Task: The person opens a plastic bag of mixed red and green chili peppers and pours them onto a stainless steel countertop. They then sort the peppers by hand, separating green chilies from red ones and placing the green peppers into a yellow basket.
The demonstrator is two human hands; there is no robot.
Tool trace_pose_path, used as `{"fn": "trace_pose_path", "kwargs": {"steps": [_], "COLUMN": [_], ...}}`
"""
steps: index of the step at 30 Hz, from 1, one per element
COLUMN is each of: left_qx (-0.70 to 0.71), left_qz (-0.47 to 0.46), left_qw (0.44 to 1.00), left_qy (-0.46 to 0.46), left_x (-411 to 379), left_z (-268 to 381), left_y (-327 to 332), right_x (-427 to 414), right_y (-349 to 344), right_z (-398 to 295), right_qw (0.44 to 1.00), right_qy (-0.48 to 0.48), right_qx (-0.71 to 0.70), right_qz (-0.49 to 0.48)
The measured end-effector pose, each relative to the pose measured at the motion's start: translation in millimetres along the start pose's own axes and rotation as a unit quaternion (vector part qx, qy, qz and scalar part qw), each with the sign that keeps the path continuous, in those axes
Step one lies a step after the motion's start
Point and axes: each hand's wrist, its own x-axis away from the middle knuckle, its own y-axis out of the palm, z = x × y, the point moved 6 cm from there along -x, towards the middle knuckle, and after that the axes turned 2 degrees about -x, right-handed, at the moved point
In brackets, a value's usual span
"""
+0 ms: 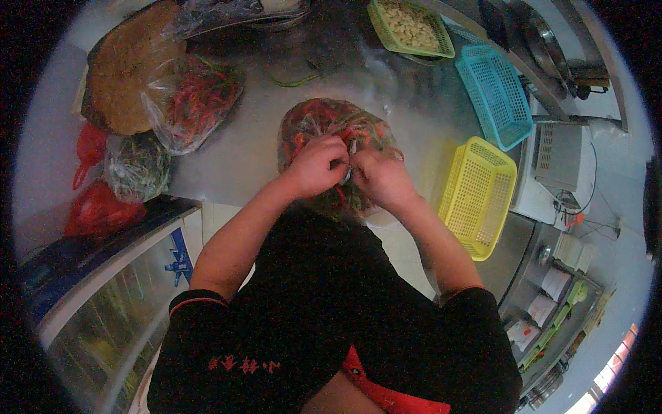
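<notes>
A clear plastic bag (315, 114) full of red and green chili peppers sits at the table's front edge, close to my body. My left hand (319, 164) and my right hand (381, 176) come together over its middle. Fingers of both hands are curled and pinch the gathered plastic between them. A small whitish strip of the bag shows between the fingertips. The exact grip is partly hidden by the knuckles.
On the metal table (232, 171) lie another bag of red chilies (201, 98), a bag of greens (139, 168) and a loose green pepper (296, 82). A round chopping block (129, 67) stands left. Yellow (478, 199), blue (494, 95) and garlic-filled baskets (411, 28) line the right.
</notes>
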Motion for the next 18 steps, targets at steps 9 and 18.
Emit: {"fn": "trace_pose_path", "kwargs": {"steps": [9, 18], "left_qx": [0.034, 0.017], "left_qz": [-0.022, 0.004], "left_qw": [0.999, 1.000], "left_qy": [-0.021, -0.013], "left_x": [-2.6, 2.4], "left_z": [3.9, 0.8], "left_y": [0.1, 0.6], "right_x": [12.6, -2.4], "right_y": [23.7, -13.9], "right_z": [39.7, -1.0], "right_qw": [0.916, 0.993], "right_qy": [0.194, -0.026], "right_qx": [-0.345, -0.112], "right_qz": [0.066, 0.031]}}
